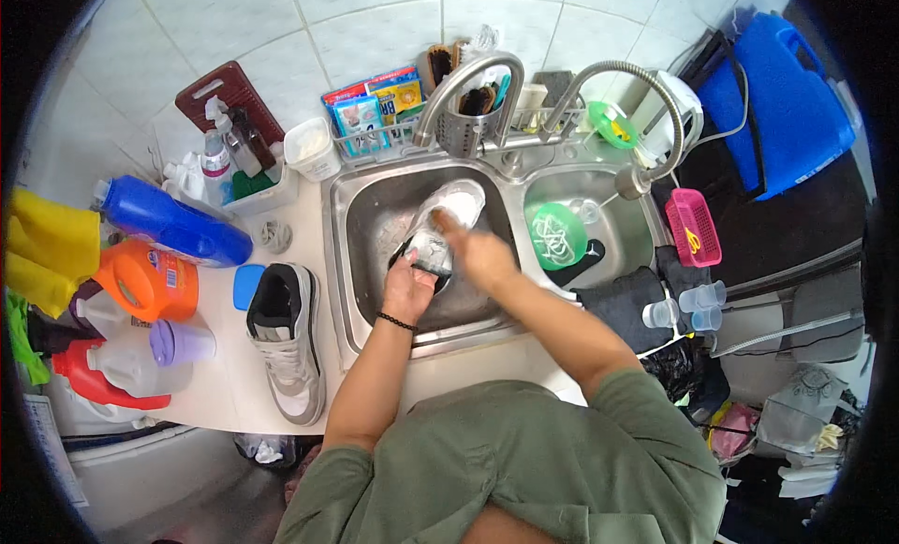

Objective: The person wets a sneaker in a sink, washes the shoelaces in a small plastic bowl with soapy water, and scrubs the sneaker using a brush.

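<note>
A wet, soapy white and grey sneaker (463, 197) is over the left basin of the steel sink (365, 291), its toe towards the faucet. My left hand (409, 285) grips its dark heel end from below. My right hand (484, 257) is closed on a small brown brush (444, 221), pressed to the middle of the shoe; motion blurs the hand and brush. A second sneaker (289, 361), white and grey with laces, stands on the counter to the left of the sink.
A curved faucet (477, 66) and a spring-hose faucet (674, 123) rise behind the basins. In the right basin, a green bowl (572, 224) holds white laces. Detergent bottles, including a blue bottle (175, 221) and an orange jug (151, 281), crowd the left counter. A pink basket (694, 228) sits right.
</note>
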A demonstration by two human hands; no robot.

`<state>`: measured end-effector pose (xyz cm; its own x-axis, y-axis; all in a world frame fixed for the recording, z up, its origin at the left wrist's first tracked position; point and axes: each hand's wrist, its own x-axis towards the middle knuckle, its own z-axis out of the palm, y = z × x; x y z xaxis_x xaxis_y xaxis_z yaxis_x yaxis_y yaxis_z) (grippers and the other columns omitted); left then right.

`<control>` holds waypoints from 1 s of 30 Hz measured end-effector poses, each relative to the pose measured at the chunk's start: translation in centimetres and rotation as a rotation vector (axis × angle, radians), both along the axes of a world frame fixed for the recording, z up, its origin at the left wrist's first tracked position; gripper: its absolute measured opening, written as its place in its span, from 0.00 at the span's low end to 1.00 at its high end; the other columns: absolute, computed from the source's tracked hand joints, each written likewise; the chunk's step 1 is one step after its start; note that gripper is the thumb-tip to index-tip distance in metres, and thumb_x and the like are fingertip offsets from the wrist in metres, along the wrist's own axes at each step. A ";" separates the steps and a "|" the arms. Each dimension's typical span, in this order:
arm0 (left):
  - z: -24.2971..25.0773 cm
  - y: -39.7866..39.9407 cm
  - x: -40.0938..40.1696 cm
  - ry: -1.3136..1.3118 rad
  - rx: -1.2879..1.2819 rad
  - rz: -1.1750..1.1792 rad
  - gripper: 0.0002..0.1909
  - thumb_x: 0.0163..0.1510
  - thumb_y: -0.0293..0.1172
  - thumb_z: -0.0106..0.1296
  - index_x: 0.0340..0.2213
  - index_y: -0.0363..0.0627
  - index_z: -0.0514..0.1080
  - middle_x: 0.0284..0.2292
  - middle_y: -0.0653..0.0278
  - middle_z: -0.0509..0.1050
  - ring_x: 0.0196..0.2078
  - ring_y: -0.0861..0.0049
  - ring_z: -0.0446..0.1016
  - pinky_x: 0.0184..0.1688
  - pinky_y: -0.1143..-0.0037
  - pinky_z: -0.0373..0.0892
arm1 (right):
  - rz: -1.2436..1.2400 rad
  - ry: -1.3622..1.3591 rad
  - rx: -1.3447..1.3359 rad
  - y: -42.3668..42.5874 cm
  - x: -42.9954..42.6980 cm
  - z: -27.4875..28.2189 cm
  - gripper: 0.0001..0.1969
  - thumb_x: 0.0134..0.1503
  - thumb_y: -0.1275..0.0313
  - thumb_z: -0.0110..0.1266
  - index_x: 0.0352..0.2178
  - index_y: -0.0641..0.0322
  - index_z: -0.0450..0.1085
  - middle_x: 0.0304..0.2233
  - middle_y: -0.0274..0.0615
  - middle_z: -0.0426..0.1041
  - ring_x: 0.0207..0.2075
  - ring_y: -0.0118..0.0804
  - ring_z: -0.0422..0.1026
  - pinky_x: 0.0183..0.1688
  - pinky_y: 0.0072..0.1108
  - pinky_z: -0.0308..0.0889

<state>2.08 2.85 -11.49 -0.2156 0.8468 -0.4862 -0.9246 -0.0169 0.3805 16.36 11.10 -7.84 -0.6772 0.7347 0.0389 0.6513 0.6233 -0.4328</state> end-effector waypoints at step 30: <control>2.5 -1.8 7.0 1.238 0.087 -0.434 0.17 0.56 0.33 0.48 0.45 0.36 0.70 0.45 0.53 0.72 0.49 0.63 0.69 0.53 0.71 0.62 | -0.458 0.003 0.268 2.2 8.4 6.1 0.25 0.58 0.53 0.41 0.16 0.55 0.74 0.19 0.45 0.74 0.21 0.46 0.75 0.24 0.36 0.69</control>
